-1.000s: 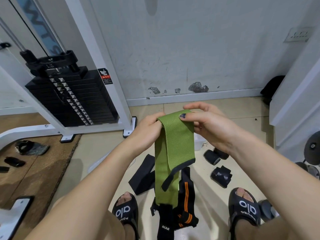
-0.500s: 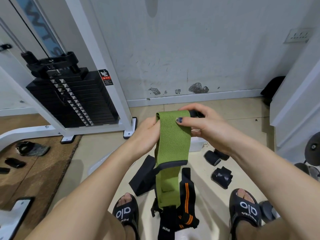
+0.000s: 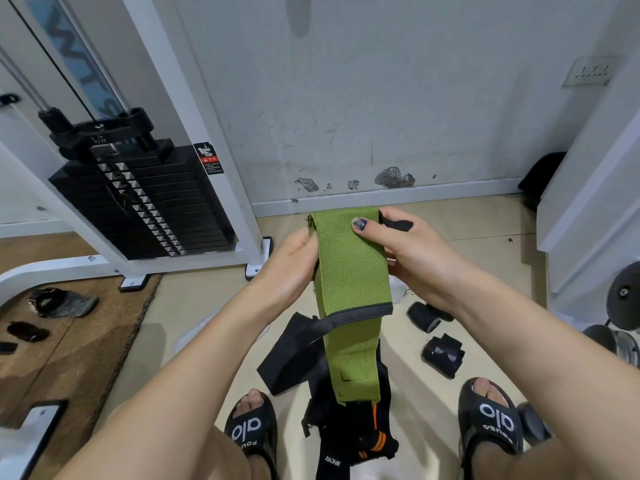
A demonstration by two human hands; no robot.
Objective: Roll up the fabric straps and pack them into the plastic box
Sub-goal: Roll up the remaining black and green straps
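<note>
Rolling has started on the green strap (image 3: 349, 265): compared with a second ago the fold at the top is tighter, the black-edged end (image 3: 360, 315) has come up closer to your hands, and less green hangs loose below.

Your left hand (image 3: 294, 268) grips the strap's left edge, fingers curled behind the cloth. Your right hand (image 3: 408, 258) pinches the top right, thumb pressed flat on the green face, fingers wrapped behind. A black tab (image 3: 396, 223) now pokes out past your right fingers; it wasn't visible a second ago, so I'd guess the roll's core is forming around it.

The strap is in the air above the floor, between your feet, tail dangling over the pile of black straps (image 3: 332, 403), one with orange stripes. Two rolled black straps (image 3: 440, 336) sit on the floor to your right.

The box (image 3: 398, 292) is mostly hidden behind the strap and right hand; only a pale corner shows, so I can't tell what's in it.

Judgement: early in this roll, most of the length left to wind. Keep the edges aligned or it'll cone.
</note>
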